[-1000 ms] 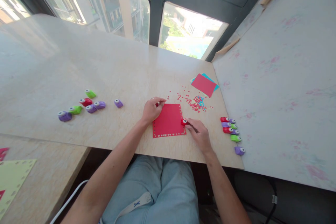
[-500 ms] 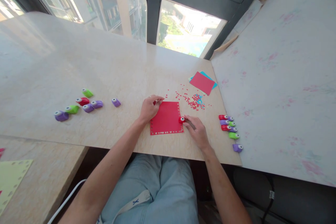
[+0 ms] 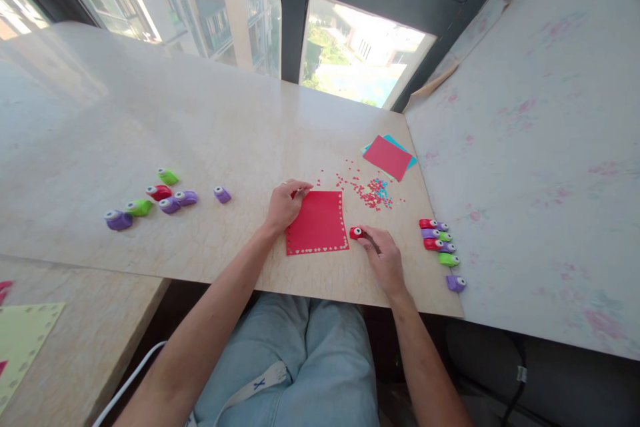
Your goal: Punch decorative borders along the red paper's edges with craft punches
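Note:
A red sheet of paper (image 3: 318, 221) lies before me, with small punched shapes along its left, bottom and right edges. My left hand (image 3: 289, 205) grips the sheet's upper left corner, fingers closed. Just off the right edge, my right hand (image 3: 383, 255) pinches a red craft punch (image 3: 356, 233) between thumb and fingers. A narrow gap separates this punch from the sheet. Above and right of the sheet, a pile of tiny red and blue paper cutouts (image 3: 375, 193) is scattered.
Several purple, green and red punches (image 3: 170, 204) stand at the left, and more punches (image 3: 438, 244) line the right wall. Red and blue paper sheets (image 3: 388, 157) lie at the back right. A punched pale yellow sheet (image 3: 27, 337) rests on the lower left surface.
My right hand has drawn the red punch off the sheet's right edge, a little to the right. The left hand keeps its hold on the corner.

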`<state>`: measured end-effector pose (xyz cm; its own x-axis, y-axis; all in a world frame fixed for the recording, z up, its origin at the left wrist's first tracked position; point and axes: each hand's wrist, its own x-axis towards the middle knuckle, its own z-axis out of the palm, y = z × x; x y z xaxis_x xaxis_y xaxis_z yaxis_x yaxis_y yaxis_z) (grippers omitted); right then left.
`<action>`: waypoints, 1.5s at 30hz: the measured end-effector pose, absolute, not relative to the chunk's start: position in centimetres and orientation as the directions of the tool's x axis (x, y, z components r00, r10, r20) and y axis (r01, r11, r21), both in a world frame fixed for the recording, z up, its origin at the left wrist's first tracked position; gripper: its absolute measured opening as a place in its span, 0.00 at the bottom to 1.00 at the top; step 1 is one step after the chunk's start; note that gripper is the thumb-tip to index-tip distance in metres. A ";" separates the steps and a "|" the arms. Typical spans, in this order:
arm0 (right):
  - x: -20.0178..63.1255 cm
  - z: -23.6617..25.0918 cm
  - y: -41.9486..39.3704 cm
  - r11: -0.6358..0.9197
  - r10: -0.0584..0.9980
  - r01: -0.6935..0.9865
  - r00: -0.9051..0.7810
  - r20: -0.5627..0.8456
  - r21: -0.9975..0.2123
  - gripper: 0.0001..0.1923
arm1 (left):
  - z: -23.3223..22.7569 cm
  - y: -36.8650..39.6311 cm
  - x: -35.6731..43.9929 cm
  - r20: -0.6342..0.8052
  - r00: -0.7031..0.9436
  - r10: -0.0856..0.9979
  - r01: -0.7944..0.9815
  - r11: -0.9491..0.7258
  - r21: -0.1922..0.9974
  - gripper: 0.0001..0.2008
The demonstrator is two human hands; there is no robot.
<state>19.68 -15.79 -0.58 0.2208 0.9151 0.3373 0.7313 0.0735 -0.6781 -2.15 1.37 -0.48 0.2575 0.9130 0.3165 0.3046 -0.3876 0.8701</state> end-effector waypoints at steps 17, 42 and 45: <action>19.6 0.0 -12.9 0.118 0.936 0.706 0.157 0.316 -0.698 0.13 | 0.1 1.1 -2.1 0.235 0.274 0.932 0.355 -0.325 0.876 0.10; 20.6 -0.5 -10.6 0.120 0.933 0.684 0.170 0.317 -0.719 0.13 | -0.2 1.2 -2.0 0.242 0.281 0.929 0.386 -0.340 0.858 0.11; 20.6 -0.5 -10.7 0.118 0.934 0.680 0.172 0.314 -0.724 0.13 | -0.3 1.2 -2.0 0.249 0.288 0.924 0.395 -0.352 0.848 0.11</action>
<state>20.61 -10.68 -0.49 0.1717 0.9338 0.3139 0.6797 0.1183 -0.7239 -2.03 1.22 -0.26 0.2885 0.9245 0.2493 0.3955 -0.3522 0.8483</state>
